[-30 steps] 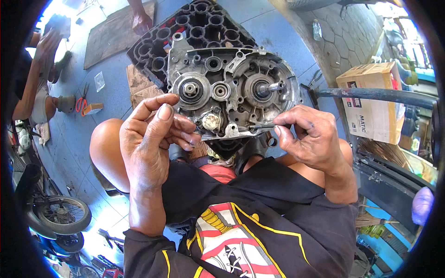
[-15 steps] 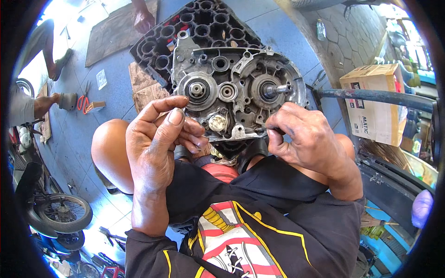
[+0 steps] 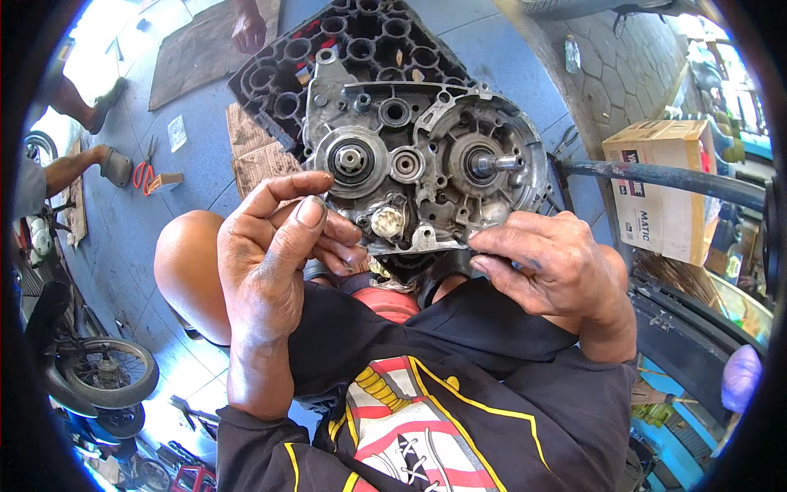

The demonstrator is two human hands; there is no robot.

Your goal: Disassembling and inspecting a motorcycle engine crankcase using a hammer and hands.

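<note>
A grey metal engine crankcase half (image 3: 423, 234) lies in front of my knees, its bearings, gears and a protruding shaft (image 3: 500, 163) facing up. By its lower left edge is my left hand (image 3: 275, 246), fingers curled and thumb raised close to the index finger. Whatever those fingers hold, if anything, I cannot make out. At the lower right rim my right hand (image 3: 549, 258) pinches thumb and forefinger together; anything between them is too small to name. A whitish round part (image 3: 387, 220) sits on the casing between my hands.
Under the casing stands a dirty black crate (image 3: 287, 107). Red-handled scissors (image 3: 143, 174) and a small box (image 3: 166, 181) lie on the blue tiles at left. Another person's hand (image 3: 248, 33) hangs over a brown board (image 3: 184, 66). A cardboard box (image 3: 660, 184) stands at right.
My right hand has shifted slightly down, its fingers straightening from a tighter curl into a flatter pinch by the casing rim. My left hand has hardly moved.
</note>
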